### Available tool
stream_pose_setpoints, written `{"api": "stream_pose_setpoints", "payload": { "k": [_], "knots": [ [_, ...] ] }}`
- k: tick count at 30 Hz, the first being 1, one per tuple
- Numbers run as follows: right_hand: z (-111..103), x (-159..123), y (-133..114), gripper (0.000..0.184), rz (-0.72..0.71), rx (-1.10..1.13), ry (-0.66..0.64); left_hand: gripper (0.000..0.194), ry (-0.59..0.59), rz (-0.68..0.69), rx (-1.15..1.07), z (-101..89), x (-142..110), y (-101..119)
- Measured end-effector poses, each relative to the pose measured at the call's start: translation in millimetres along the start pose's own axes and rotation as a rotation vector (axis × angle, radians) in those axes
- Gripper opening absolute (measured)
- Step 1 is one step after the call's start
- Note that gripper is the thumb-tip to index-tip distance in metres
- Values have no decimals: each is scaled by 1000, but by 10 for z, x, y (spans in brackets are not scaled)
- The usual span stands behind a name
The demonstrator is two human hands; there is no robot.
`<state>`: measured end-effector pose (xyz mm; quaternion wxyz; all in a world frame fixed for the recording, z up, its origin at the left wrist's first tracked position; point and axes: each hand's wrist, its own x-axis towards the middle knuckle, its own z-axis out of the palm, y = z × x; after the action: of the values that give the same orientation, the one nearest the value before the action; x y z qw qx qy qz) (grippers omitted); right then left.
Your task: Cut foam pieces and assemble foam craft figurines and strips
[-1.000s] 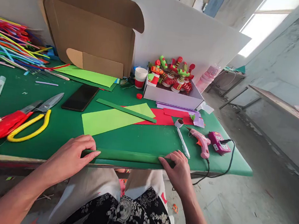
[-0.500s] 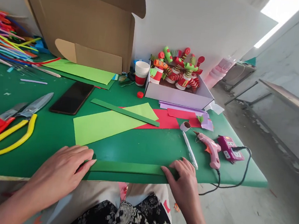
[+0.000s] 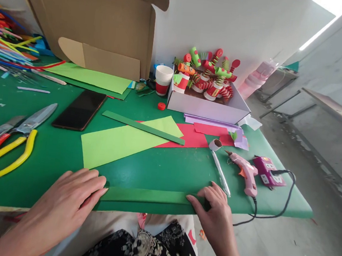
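Observation:
A dark green paper strip [image 3: 148, 195] lies along the table's front edge, its two ends covered by my fingers. My left hand [image 3: 75, 195] pinches the left end between thumb and fingers. At the right end, my right hand [image 3: 212, 203] grips it the same way. Just beyond lie a light green paper sheet [image 3: 117, 146], another dark green strip [image 3: 143, 127] across it, and red paper [image 3: 192, 137] partly beneath them. A white pen [image 3: 221, 174] lies above my right hand, touching or close to a small paper roll [image 3: 215, 145].
Red- and yellow-handled scissors [image 3: 19, 148] and a phone [image 3: 79, 109] lie left. A pink glue gun [image 3: 244, 171] and purple power socket [image 3: 268, 171] sit right, with cables over the edge. Behind stand stacked paper cups [image 3: 163, 80], a white box [image 3: 206, 107] of paper figures and a cardboard box [image 3: 102, 27].
The view has shifted slightly. Both hands stay on the ends of the green strip, with no clear movement of the strip on the table.

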<state>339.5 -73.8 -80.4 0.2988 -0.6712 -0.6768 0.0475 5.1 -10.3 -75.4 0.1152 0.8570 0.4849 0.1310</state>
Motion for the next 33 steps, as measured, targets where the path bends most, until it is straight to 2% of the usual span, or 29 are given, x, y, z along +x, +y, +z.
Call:
{"api": "stream_pose_setpoints", "payload": {
  "k": [20, 26, 29, 31, 33],
  "knots": [
    [3, 19, -57, 35, 0, -30, 6, 32, -27, -2, 24, -7, 21, 12],
    [1, 19, -58, 35, 23, -44, -38, 35, 0, 21, 77, -25, 5, 66],
    [0, 22, -57, 34, 21, -42, -42, 30, 87, 67, 136, -1, -10, 59],
    [2, 23, -57, 34, 18, -40, -41, 51, 135, 167, 164, 4, -8, 47],
    [4, 21, -58, 34, 20, -40, -45, 68, 87, 231, 143, -17, 5, 41]
  ]
}}
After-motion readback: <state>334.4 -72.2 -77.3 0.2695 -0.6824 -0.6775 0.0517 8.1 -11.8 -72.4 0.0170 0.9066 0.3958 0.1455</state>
